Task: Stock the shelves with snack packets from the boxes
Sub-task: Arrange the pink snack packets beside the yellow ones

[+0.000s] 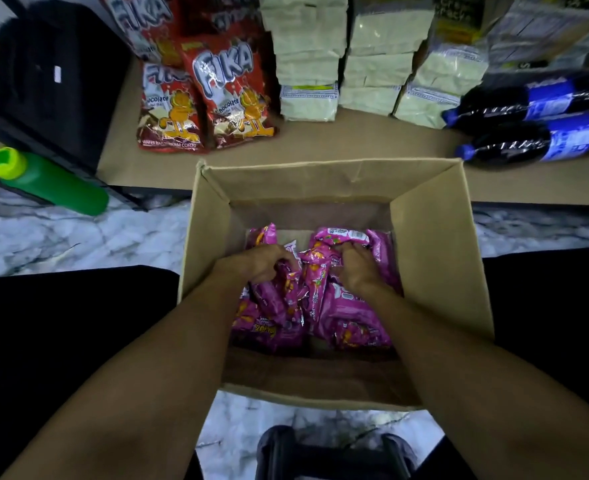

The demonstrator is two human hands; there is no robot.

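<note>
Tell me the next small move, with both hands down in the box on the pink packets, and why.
Probably lift the gathered bunch straight up out of the cardboard box. The left hand and right hand already have fingers curled into the pink packets, and bare shelf board shows just beyond the box, in front of the red Fika bags.

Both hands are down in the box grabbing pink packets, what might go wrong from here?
The left hand and right hand each grip a bunch of loose pink packets; some may slip out on lifting. The dark bottles lie on their sides near the shelf edge and might roll if bumped.
</note>
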